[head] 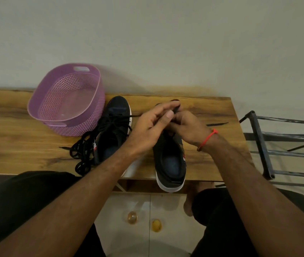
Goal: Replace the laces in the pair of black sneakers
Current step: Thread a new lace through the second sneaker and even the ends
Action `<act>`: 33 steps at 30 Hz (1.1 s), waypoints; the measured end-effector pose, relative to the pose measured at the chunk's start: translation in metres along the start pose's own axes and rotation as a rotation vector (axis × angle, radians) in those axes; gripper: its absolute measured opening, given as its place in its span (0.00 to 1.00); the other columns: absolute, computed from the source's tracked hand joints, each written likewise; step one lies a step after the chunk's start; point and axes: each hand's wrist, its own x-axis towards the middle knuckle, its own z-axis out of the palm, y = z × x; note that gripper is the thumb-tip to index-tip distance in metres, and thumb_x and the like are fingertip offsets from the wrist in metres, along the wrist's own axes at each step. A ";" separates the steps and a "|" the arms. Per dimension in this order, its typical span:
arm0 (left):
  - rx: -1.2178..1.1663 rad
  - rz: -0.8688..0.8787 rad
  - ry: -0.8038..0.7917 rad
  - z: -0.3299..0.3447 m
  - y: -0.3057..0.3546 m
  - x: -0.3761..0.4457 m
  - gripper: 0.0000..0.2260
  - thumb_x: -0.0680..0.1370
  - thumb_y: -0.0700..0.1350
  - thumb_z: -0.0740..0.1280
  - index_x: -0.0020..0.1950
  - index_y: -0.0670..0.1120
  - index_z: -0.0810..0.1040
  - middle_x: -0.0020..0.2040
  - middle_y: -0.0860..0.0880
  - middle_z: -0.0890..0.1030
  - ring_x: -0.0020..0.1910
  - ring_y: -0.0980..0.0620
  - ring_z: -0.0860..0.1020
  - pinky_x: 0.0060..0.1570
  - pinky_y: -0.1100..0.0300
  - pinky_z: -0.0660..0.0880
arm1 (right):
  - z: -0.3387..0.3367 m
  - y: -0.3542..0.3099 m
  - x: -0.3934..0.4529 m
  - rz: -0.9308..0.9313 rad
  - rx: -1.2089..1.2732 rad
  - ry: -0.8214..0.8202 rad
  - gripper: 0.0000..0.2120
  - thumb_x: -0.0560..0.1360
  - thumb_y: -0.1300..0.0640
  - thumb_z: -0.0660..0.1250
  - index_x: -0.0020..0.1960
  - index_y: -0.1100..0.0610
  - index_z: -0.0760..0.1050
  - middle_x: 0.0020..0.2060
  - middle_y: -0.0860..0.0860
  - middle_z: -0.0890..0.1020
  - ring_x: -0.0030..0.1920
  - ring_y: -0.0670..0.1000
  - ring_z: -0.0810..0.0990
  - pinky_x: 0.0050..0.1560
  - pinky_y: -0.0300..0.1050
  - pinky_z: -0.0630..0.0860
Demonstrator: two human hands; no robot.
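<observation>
Sneakers first: we've got the pair sitting on the wooden table [199,164], toes pointing at the wall. Our hands are busy over the right sneaker [169,160], whose heel hangs a bit over the near table edge. The left sneaker [114,130] sits just beside it, already laced, with a loose tangle of black laces [82,154] piled against its left side and spilling toward the table edge.

Our left hand [147,127] reaches across over the front of the right sneaker, fingers fairly straight and stretched forward, thumb tucked in toward the right hand. It looks like the thumb and fingers are pinching the black lace [175,109] up near the toe, but the contact is partly hidden, so we can't be totally sure. Our right hand [186,127] is curled, fingers bunched tight against the left thumb and gripping the same lace. It's got a red thread bracelet [207,139] on the wrist.

A lace end [217,124] lies flat on the table just right of the hands. The purple basket [67,101] sits at the back left, touching the left sneaker's toe area. A dark metal rack [277,145] stands off the table's right end.
</observation>
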 end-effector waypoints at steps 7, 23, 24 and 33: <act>0.552 -0.230 -0.145 -0.024 0.009 0.008 0.17 0.84 0.55 0.59 0.71 0.52 0.75 0.52 0.55 0.83 0.35 0.64 0.79 0.38 0.68 0.76 | -0.012 0.007 -0.001 0.042 0.015 0.025 0.07 0.76 0.59 0.71 0.52 0.51 0.84 0.44 0.52 0.86 0.40 0.53 0.79 0.45 0.47 0.79; 0.205 -0.549 -0.025 0.001 -0.013 0.003 0.10 0.74 0.52 0.77 0.47 0.49 0.81 0.38 0.51 0.80 0.36 0.52 0.78 0.34 0.58 0.74 | -0.010 0.010 0.006 0.162 0.190 0.117 0.05 0.71 0.60 0.76 0.47 0.58 0.85 0.43 0.55 0.87 0.50 0.54 0.85 0.55 0.54 0.82; 0.250 -0.489 0.014 0.003 -0.015 0.004 0.12 0.73 0.53 0.77 0.47 0.49 0.79 0.38 0.52 0.79 0.36 0.53 0.78 0.34 0.59 0.75 | -0.011 0.009 0.005 0.165 0.205 0.110 0.06 0.71 0.60 0.76 0.48 0.60 0.84 0.45 0.57 0.87 0.51 0.56 0.85 0.56 0.56 0.81; 0.573 -0.134 0.058 0.016 -0.024 -0.002 0.04 0.81 0.51 0.65 0.50 0.53 0.79 0.41 0.54 0.79 0.40 0.57 0.77 0.39 0.55 0.78 | -0.021 -0.001 -0.003 0.162 0.155 0.042 0.03 0.72 0.62 0.75 0.44 0.58 0.82 0.38 0.51 0.83 0.38 0.43 0.79 0.38 0.38 0.78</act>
